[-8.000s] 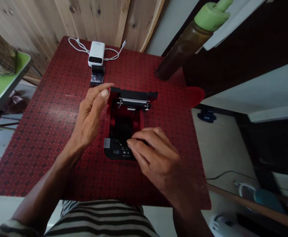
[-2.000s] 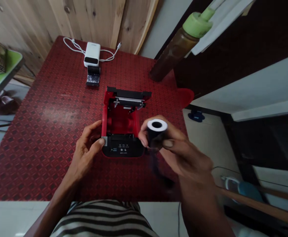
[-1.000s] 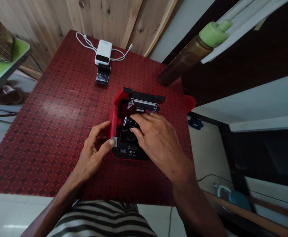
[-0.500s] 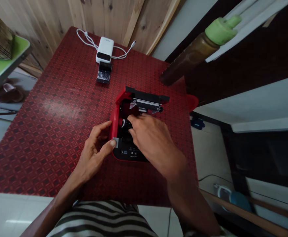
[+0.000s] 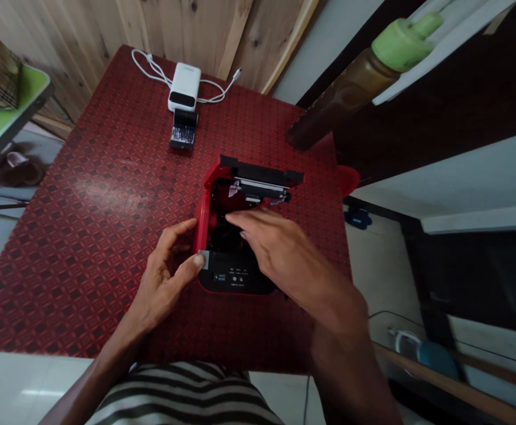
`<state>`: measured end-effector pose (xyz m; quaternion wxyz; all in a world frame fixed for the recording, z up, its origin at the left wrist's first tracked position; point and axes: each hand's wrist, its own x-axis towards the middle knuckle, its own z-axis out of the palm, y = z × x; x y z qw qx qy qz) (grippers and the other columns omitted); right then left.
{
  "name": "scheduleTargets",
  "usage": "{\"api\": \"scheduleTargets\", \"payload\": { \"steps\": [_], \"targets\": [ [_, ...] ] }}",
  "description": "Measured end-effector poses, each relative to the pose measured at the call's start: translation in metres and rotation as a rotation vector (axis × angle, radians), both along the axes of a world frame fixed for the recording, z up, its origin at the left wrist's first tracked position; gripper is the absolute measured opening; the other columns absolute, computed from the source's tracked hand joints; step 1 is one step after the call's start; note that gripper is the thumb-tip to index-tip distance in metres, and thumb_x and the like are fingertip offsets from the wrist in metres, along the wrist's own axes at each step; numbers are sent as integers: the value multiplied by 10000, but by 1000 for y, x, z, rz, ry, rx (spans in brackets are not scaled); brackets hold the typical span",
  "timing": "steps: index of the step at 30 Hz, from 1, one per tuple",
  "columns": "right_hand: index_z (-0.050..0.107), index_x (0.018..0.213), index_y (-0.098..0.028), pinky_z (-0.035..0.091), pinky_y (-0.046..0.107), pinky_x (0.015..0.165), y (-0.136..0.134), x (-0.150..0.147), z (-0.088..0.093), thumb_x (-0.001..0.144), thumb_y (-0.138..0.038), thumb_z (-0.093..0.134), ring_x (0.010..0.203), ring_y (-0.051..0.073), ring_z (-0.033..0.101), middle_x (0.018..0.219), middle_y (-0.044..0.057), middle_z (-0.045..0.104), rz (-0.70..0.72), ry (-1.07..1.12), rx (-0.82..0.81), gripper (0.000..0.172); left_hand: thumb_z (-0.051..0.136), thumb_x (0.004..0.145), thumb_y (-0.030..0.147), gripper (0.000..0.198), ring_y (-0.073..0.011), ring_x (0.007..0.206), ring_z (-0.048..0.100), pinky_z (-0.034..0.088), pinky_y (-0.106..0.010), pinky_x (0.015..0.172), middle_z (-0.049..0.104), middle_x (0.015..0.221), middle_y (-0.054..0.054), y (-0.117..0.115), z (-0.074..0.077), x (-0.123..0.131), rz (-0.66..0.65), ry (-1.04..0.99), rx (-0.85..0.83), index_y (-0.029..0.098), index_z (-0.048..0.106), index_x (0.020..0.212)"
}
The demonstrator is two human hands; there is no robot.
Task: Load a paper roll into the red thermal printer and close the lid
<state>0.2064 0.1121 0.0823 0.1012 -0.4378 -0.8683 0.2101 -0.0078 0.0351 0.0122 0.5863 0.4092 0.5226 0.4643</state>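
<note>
A red and black device (image 5: 235,274) with its lid (image 5: 260,172) raised stands on the red patterned table (image 5: 120,195). My left hand (image 5: 167,265) steadies its left side, thumb on the grey corner piece and fingers against the red wall, with a gap between thumb and fingers. Over the device's dark inner bay is my right hand (image 5: 275,242), its fingertips partly inside. The fingers look extended, and nothing shows in them. Its palm side and part of the bay are hidden.
Behind the device lie a white power bank (image 5: 184,87) with a white cable (image 5: 213,97) and a small black item (image 5: 184,130). A brown bottle with a green cap (image 5: 401,44) stands at the back right. A green table (image 5: 7,112) is at the left.
My right hand has opened out and shifted slightly right; the black cylindrical part with a white ring at its fingertips no longer shows. My left hand stays on the device.
</note>
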Motion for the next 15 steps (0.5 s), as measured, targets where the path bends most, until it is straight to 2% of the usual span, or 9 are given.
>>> {"api": "scheduleTargets", "payload": {
  "steps": [3, 7, 9, 12, 15],
  "targets": [
    [853, 1221, -238, 652, 426, 1119, -8, 10, 4, 1097, -28, 577, 1214, 231, 812, 1283, 63, 884, 99, 99, 23, 368, 792, 1032, 552, 603, -336, 1364, 720, 563, -497, 1173, 747, 1511, -115, 1, -1, 0, -4, -4, 20, 252, 666, 1540],
    [839, 991, -205, 662, 390, 908, -8, 7, -3, 1084, -20, 636, 952, 224, 783, 1024, 54, 863, 103, 63, 54, 290, 806, 1022, 572, 614, -341, 1316, 758, 593, -500, 1138, 769, 1497, -107, 1, 1, -3, -14, 7, 33, 261, 675, 1534],
    [809, 926, -189, 638, 374, 856, -7, 6, -9, 1094, -33, 647, 888, 215, 743, 945, 49, 823, 107, 64, 92, 280, 808, 1019, 576, 611, -350, 1305, 765, 596, -515, 1135, 777, 1494, -109, 0, 4, -5, -24, 44, 30, 260, 689, 1528],
    [777, 918, -184, 619, 364, 842, -11, 7, -11, 1111, -51, 641, 890, 212, 708, 951, 53, 793, 76, 122, 175, 271, 787, 1028, 595, 607, -373, 1380, 737, 571, -545, 1190, 762, 1537, -123, 4, 8, -6, -16, 70, 42, 252, 705, 1521],
    [778, 967, -166, 617, 373, 865, -24, 10, -8, 1110, -31, 624, 929, 225, 688, 992, 73, 784, 25, 191, 268, 249, 788, 1025, 628, 603, -383, 1456, 694, 559, -556, 1213, 738, 1580, -120, 23, 13, -5, 58, 110, 136, 276, 719, 1510]
  ]
}}
